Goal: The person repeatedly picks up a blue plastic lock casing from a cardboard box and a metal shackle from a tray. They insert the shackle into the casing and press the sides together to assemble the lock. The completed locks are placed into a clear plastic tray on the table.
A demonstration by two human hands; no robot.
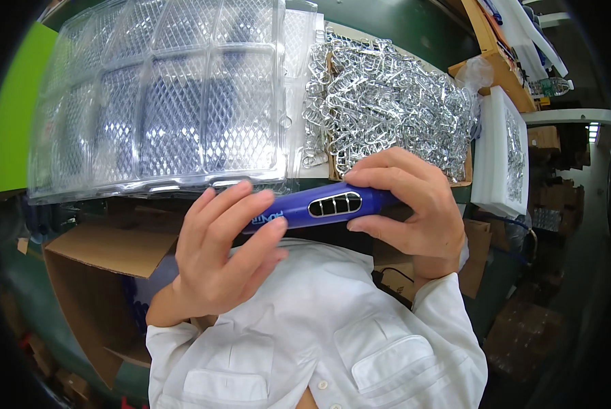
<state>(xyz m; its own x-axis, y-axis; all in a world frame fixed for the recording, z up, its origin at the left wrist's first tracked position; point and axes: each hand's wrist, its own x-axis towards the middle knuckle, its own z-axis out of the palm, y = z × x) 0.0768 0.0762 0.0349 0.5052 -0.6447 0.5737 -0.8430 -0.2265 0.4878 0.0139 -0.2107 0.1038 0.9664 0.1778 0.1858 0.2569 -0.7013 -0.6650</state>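
A long blue plastic body [298, 208], like a handle, lies level in front of my chest. It has a dark oval window crossed by silvery bars and light-blue lettering at its left part. My right hand [414, 204] grips its right end, fingers on the far edge and thumb on the near edge. At the other end is my left hand [227, 249], its fingers stretched and spread, fingertips over or against the body. Those fingers partly hide the left end, and I cannot tell how firmly they touch it.
Clear plastic blister trays [176, 102] stand at the far left of the green table. Beside them a carton holds a heap of shiny metal clips [401, 102]. A white foam box [503, 157] stands to the right. An open cardboard box [90, 293] is at the near left.
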